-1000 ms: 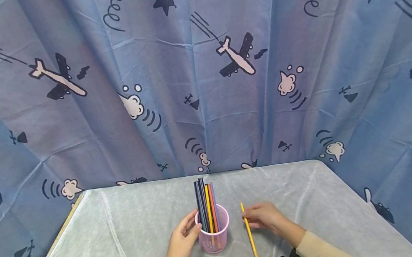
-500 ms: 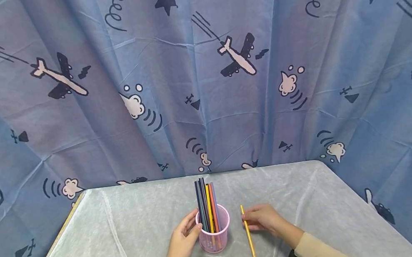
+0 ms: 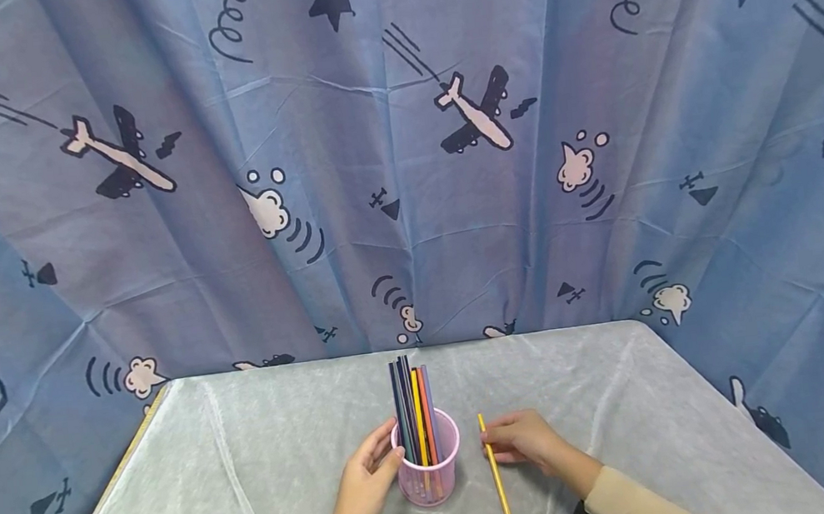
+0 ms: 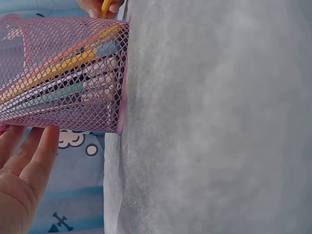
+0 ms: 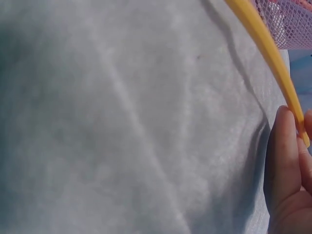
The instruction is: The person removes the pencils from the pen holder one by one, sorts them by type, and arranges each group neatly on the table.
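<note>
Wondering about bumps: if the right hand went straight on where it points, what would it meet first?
Probably the pink cup of pencils; the right hand, holding a yellow pencil, points towards it, though depth is hard to judge.

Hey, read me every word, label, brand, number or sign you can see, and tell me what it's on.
No readable text anywhere.
Curtain: drawings only, no lettering.
Pencils in the cup: any print is too small to read.
Pencil in the right hand: nothing legible.

A blue curtain [image 3: 466, 201] printed with airplanes [image 3: 476, 116] hangs behind a pale grey tabletop [image 3: 290, 462].
</note>
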`<state>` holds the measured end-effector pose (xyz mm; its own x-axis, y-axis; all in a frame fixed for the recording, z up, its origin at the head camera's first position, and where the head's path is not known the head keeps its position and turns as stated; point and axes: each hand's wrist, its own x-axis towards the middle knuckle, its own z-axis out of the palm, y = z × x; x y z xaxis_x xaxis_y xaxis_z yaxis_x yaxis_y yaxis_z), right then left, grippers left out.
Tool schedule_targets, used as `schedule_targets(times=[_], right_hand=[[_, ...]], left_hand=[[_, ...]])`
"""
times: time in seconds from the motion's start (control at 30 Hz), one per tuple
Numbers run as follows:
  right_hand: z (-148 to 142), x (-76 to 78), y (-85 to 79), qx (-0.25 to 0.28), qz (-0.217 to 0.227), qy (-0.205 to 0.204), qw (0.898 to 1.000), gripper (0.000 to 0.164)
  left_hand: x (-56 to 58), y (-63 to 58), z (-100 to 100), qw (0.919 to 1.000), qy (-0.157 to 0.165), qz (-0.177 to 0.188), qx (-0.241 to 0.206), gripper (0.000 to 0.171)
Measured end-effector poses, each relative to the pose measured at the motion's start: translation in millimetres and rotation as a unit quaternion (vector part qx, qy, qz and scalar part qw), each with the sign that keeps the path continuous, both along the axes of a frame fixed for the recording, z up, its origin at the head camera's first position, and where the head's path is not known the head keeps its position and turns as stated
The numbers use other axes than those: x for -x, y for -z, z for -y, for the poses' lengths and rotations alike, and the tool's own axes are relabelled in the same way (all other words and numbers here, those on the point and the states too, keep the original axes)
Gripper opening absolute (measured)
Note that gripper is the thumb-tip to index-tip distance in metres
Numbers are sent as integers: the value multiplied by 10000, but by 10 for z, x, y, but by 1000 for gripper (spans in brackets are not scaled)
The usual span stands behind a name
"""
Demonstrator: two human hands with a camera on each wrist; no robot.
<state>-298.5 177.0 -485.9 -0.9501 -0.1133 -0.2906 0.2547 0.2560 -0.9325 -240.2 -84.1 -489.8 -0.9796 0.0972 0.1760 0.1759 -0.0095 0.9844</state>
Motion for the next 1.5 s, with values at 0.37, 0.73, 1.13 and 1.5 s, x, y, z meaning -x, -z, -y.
schedule_targets(times=[0.37,0.73,1.13,1.5], right_hand=[[16,27,56,-131,-96,35,9999,24],[46,28,62,-351,-184,98,9992,24],[73,18,98,-414,-366,206,9983,24],[113,6,106,-603,-482,326,9965,27]], left_hand=[[20,18,6,10000,-27,-7,-45,52],[35,30,9,10000,-51,22,-26,53],[27,21,1,10000,-41,-3,20,52],[21,12,-1,9999,-54,38,78,52]])
